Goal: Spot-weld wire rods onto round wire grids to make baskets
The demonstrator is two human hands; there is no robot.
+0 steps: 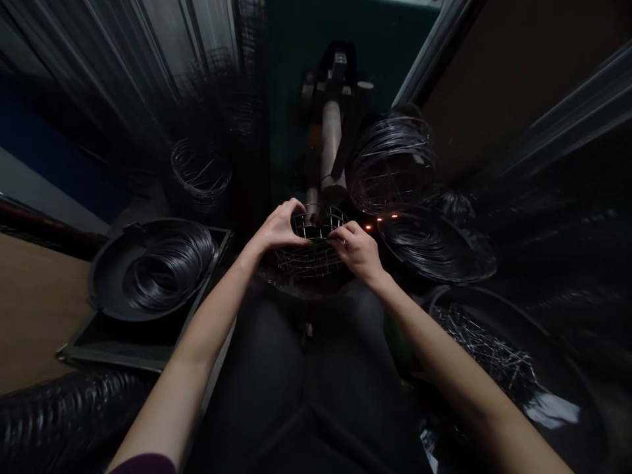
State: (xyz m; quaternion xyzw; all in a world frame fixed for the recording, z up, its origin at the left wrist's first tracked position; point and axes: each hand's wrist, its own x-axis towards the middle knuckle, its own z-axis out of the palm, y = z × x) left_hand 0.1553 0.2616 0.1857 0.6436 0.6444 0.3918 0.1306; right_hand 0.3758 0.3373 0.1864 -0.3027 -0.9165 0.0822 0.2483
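A round wire basket frame (312, 245) sits in front of me under the tip of a spot-welding machine (332, 141). My left hand (277, 228) curls around the frame's left rim, fingers closed on the wire. The frame's right rim is pinched by my right hand (359, 250). A few orange sparks (381, 220) glow just right of the frame. The electrode tip touches down inside the top ring, between my two hands.
A dark round tray (106, 280) with stacked wire rings (170, 266) lies at the left. Finished wire frames (392, 161) pile at the right of the machine, more rings (434, 247) below them. Short cut wires (486, 349) fill a bin at lower right. My dark-trousered lap is below.
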